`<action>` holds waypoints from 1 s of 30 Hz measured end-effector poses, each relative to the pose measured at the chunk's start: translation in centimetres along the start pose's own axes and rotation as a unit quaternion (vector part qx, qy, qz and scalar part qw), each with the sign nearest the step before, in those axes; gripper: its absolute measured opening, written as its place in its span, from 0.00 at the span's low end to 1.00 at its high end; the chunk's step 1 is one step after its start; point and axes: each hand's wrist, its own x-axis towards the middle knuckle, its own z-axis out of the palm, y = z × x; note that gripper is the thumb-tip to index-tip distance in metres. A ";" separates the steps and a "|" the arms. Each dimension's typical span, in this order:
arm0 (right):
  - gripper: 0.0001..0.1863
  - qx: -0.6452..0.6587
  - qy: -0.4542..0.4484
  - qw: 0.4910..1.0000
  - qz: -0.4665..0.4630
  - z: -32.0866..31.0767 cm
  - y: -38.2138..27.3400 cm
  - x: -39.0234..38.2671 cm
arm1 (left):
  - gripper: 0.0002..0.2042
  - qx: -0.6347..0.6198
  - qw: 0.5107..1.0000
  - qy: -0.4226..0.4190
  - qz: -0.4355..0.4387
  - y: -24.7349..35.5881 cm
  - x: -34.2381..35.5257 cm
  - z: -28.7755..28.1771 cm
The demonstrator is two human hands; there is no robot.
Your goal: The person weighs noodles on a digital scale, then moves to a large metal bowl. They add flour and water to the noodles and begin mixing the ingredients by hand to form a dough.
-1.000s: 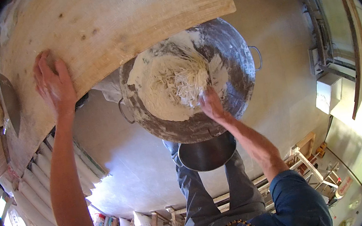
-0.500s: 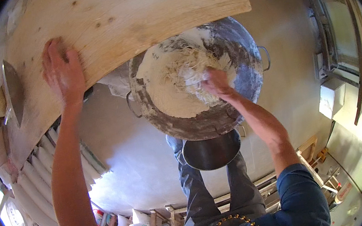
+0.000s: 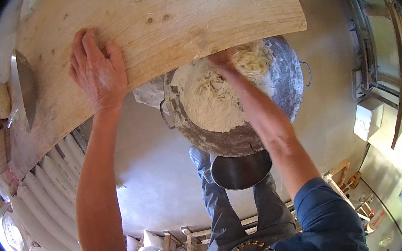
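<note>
My left hand [image 3: 99,75] rests on the wooden board [image 3: 188,21], palm down with the fingers apart. Below the board's near edge stands a wide metal basin [image 3: 203,143] with loop handles. In it lie pale flour [image 3: 204,110] and a tangle of noodle-like dough strands [image 3: 253,61]. My right hand [image 3: 223,57] reaches into the far part of the basin, right beside the strands. The board's edge covers its fingers, so their grip is hidden.
A dark pot [image 3: 241,170] stands near my legs, just below the basin. On the board's left part is a broad metal blade [image 3: 26,89]. Several stacked white sacks [image 3: 44,200] lie at the left. A white box [image 3: 368,117] is at the right wall.
My right hand has moved from the middle of the basin to its far side, partly under the board's edge. The whole view has shifted; my left hand stays on the board.
</note>
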 end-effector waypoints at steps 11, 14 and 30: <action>0.21 -0.165 -0.366 0.833 -0.382 -10.1 -6.6 -18.9 | 0.22 0.008 1.000 0.019 -0.005 0.0 -0.1 0.4; 0.15 -0.143 -0.396 0.792 -0.442 -11.5 -2.0 -20.9 | 0.21 0.012 1.000 0.010 -0.010 -0.1 -0.2 0.4; 0.26 -0.298 -0.352 0.842 -0.278 -24.5 13.0 -15.6 | 0.22 0.010 1.000 0.002 0.007 -1.4 0.0 1.1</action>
